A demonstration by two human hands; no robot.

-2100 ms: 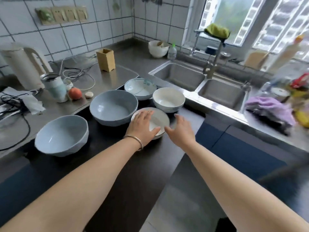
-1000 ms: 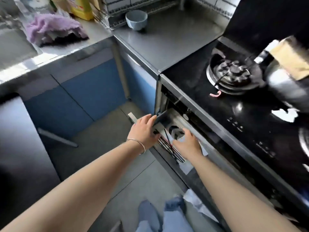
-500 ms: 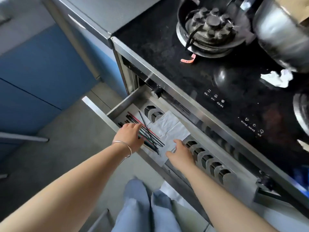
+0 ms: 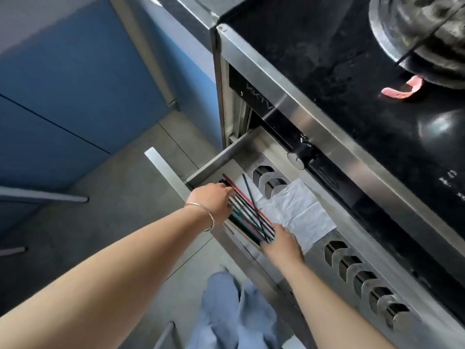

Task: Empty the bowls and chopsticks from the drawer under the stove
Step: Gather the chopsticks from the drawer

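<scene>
Dark chopsticks [image 4: 247, 212] lie lengthwise along the drawer [image 4: 176, 183] front, between my hands: left hand [image 4: 214, 201] fingers curl over them, right hand [image 4: 283, 241] rests flat at their near tips.

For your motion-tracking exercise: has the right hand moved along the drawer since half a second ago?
Yes. The right hand has shifted off the slotted rack toward the left hand, past the white paper, now touching the chopsticks' near ends.

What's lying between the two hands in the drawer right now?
In the head view, the chopsticks span the gap between the left hand and right hand, each touching one end. The white paper lies beside them in the drawer.
</scene>
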